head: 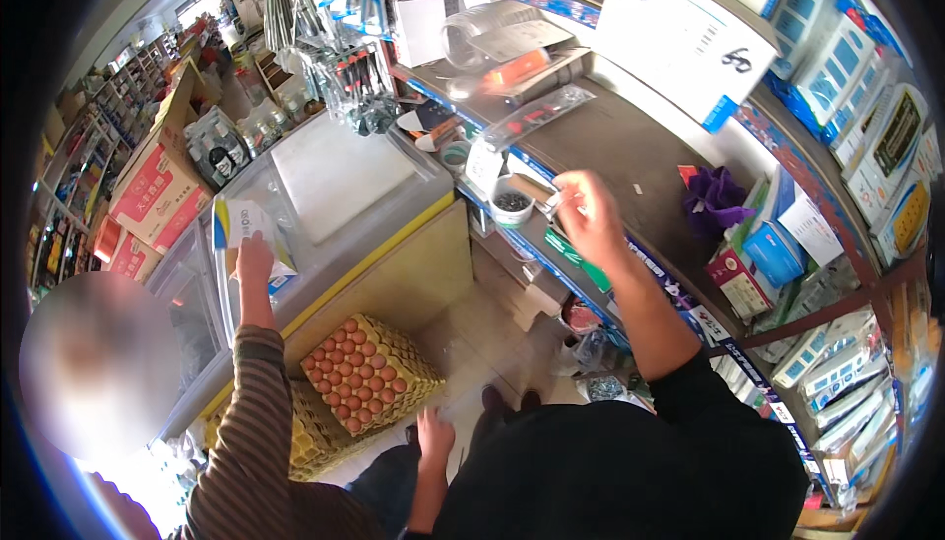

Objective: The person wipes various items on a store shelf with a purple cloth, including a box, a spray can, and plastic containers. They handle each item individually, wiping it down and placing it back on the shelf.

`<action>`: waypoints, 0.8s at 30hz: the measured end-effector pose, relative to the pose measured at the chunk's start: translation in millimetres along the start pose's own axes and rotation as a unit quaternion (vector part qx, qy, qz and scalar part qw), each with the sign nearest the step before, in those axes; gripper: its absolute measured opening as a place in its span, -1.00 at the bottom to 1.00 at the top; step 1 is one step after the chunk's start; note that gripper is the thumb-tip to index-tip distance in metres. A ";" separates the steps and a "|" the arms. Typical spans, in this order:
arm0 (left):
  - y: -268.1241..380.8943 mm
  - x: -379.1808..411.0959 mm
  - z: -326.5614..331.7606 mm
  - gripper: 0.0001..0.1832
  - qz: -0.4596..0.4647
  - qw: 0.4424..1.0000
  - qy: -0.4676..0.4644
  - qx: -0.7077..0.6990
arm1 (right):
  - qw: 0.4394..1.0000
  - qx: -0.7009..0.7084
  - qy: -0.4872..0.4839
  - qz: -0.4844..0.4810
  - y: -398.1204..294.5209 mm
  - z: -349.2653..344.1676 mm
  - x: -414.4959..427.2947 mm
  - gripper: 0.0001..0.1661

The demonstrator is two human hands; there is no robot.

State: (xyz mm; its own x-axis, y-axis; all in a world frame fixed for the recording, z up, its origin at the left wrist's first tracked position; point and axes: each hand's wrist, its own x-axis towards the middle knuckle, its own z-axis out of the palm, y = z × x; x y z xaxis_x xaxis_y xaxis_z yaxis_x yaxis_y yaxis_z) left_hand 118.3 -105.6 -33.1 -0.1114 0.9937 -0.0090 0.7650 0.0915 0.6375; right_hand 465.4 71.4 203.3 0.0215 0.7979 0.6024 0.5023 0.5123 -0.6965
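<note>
My right hand (587, 219) reaches over the front edge of the shelf, its fingers closed on a small flat brown piece (530, 188) with a shiny part near the fingertips; its exact kind is unclear. Just beyond that piece stands a white tub (512, 216) of small dark hardware, perhaps nails or screws. A green package (577, 258) sits below the hand at the shelf edge. My left hand (435, 434) hangs low beside my body, fingers curled, near the stacked egg trays (404, 363). Whether it holds anything is not visible.
At left a person in a striped sleeve (255, 400) rests a hand on a white box (244, 219) atop a chest freezer (339, 171). A large white carton (679, 38) stands on the upper shelf. A purple fabric item (712, 200) and small boxes (777, 252) lie at right.
</note>
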 end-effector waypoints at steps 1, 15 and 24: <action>14.9 -14.5 21.8 -0.48 -0.009 0.999 -0.038 -0.029 | 1.000 -0.017 0.021 -0.013 -3.8 -17.3 5.7 -0.78; 250.7 122.0 5.9 -0.61 0.371 0.896 -0.025 -0.242 | 0.858 -0.477 0.179 -0.066 -10.3 -141.9 0.3 -0.71; 273.9 245.9 -37.7 -0.61 0.417 0.883 0.128 -0.173 | 0.650 -0.629 -0.009 0.426 73.1 -183.4 44.6 -0.23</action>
State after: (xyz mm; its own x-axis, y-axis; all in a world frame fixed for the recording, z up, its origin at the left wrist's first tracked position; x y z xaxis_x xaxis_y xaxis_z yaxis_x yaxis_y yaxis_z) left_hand 276.5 161.3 168.4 0.2258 0.6558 0.7203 0.4147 -0.7338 0.5381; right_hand 661.6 86.2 250.7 0.7507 0.6314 0.1942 0.6247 -0.7742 0.1022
